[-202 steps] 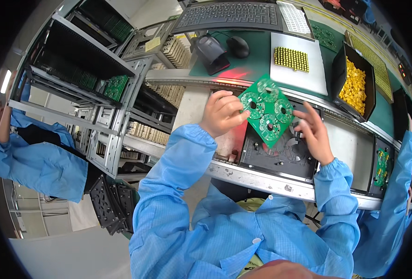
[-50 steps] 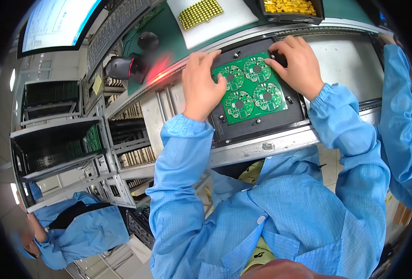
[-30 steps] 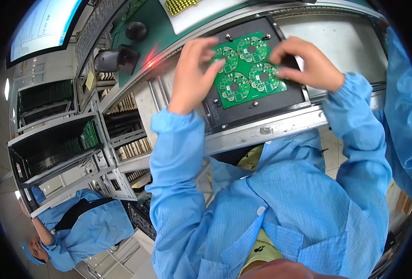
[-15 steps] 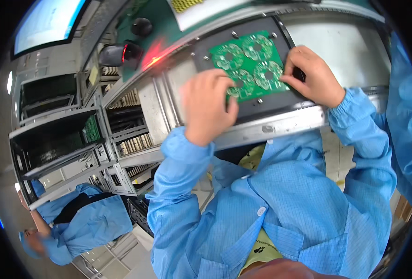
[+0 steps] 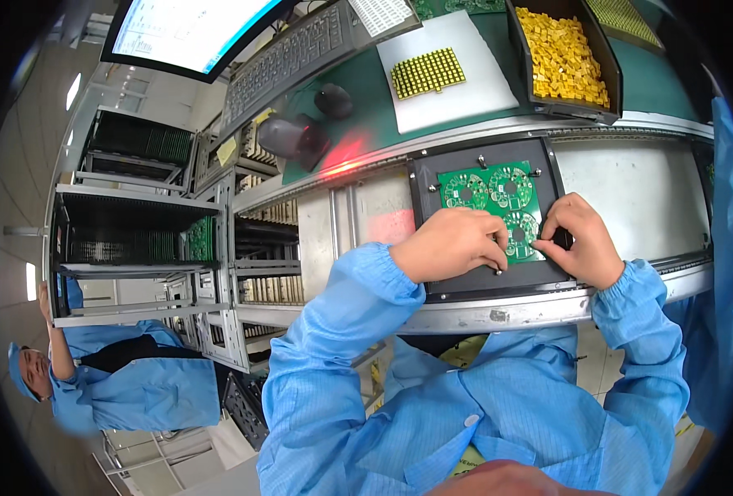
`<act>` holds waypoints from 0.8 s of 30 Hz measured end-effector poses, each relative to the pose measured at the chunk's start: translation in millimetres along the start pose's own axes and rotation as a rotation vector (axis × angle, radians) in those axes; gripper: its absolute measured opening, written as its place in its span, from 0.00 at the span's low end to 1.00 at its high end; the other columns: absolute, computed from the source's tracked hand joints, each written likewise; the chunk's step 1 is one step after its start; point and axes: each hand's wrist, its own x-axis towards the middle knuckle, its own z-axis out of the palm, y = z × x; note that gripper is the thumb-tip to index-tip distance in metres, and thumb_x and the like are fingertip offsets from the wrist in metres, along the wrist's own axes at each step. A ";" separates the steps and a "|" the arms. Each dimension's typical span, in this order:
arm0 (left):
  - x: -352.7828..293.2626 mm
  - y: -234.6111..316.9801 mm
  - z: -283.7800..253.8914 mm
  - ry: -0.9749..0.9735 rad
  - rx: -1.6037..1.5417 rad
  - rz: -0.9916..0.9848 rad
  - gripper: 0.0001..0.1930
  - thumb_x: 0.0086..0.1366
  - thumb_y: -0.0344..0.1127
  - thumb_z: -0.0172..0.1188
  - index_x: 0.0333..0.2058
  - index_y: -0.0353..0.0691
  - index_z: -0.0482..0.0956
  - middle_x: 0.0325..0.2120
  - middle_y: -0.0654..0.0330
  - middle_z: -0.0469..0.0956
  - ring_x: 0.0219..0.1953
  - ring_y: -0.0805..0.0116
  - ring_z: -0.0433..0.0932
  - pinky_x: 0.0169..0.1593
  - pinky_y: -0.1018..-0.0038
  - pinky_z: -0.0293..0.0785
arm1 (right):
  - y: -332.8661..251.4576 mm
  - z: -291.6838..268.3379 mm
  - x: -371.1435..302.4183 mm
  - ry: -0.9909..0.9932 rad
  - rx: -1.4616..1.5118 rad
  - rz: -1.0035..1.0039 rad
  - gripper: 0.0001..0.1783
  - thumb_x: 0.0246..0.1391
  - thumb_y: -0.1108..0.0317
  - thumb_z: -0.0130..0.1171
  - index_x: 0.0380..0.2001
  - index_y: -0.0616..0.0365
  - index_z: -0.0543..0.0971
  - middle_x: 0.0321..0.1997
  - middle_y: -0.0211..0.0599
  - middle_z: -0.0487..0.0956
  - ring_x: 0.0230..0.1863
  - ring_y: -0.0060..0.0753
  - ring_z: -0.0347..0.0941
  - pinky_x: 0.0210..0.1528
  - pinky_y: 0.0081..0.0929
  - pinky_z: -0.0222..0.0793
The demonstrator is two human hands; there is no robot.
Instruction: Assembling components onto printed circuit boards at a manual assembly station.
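Note:
A green circuit board (image 5: 511,194) with round component patterns lies in a dark fixture plate (image 5: 482,291) on the rail bench in front of me. Small metal pins (image 5: 481,161) stand around the board. My left hand (image 5: 456,244) reaches over the board's lower left, its curled fingertips low by a pin at the near edge; it covers one round pattern. At the right edge, my right hand (image 5: 585,240) has thumb and forefinger drawn together against the board, beside a dark round opening in the plate. Whatever small part either set of fingertips grips is hidden.
Beyond the rail are a black bin (image 5: 565,62) of small yellow parts, a yellow-dotted panel (image 5: 428,73) on a white sheet, a scanner (image 5: 294,140) casting red light, a mouse and a keyboard (image 5: 280,66). Racks (image 5: 135,231) and a co-worker (image 5: 127,380) are at left.
The view has shifted, bringing the bin and keyboard into sight. My left hand has moved from the board's left side to its near edge. The right hand stays at the right edge.

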 end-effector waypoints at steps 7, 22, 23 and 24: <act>14.1 -51.3 -36.9 0.365 -0.098 -0.291 0.10 0.58 0.31 0.69 0.41 0.48 0.87 0.40 0.59 0.84 0.44 0.53 0.83 0.49 0.58 0.79 | -2.7 -0.1 6.7 -0.092 0.097 0.026 0.13 0.40 0.75 0.77 0.28 0.57 0.81 0.32 0.35 0.80 0.43 0.44 0.75 0.46 0.36 0.71; 7.4 -178.6 -63.1 0.809 0.942 -0.392 0.02 0.61 0.38 0.68 0.32 0.53 0.87 0.31 0.71 0.83 0.39 0.69 0.81 0.62 0.52 0.62 | 61.0 72.6 231.4 0.219 -0.657 -0.068 0.14 0.61 0.64 0.62 0.49 0.53 0.82 0.43 0.37 0.82 0.41 0.47 0.82 0.41 0.41 0.78; 7.4 -178.9 -63.2 0.807 0.912 -0.399 0.02 0.61 0.38 0.68 0.33 0.53 0.87 0.31 0.70 0.83 0.39 0.69 0.81 0.63 0.52 0.61 | 64.5 75.6 234.0 0.220 -0.653 -0.071 0.14 0.61 0.64 0.62 0.49 0.53 0.82 0.43 0.37 0.82 0.41 0.47 0.82 0.41 0.41 0.78; 7.7 -179.1 -63.0 0.805 0.880 -0.405 0.02 0.61 0.38 0.68 0.33 0.53 0.86 0.31 0.70 0.82 0.39 0.69 0.81 0.63 0.51 0.60 | 68.8 76.6 234.3 0.199 -0.674 -0.084 0.12 0.61 0.63 0.61 0.46 0.53 0.81 0.42 0.36 0.81 0.41 0.46 0.82 0.41 0.41 0.78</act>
